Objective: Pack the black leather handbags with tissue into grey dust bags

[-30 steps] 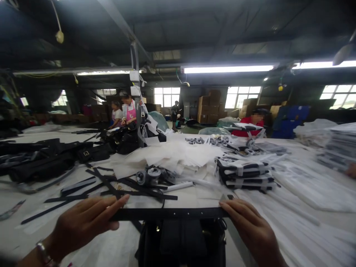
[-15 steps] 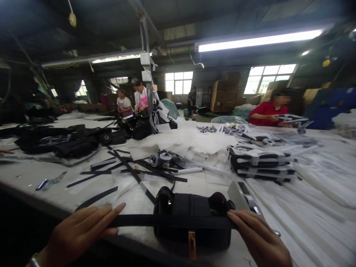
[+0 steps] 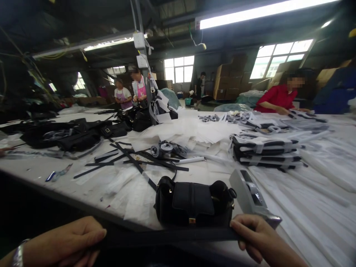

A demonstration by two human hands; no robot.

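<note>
Long flat black strap (image 3: 172, 237), pinched straight between left hand (image 3: 71, 237) and right hand (image 3: 260, 234), now lower, by edge of white surface (image 3: 83, 187), clearing flap (image 3: 193, 196) of black leather-look bag (image 3: 164, 209); suggests strap alone being handled.

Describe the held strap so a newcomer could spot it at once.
Find the large white table; a small black handbag sits at its near edge. Just below that bag in view, a flat black strap runs from the left hand to the right hand. Other black straps lie on the table; this one is held.
</note>
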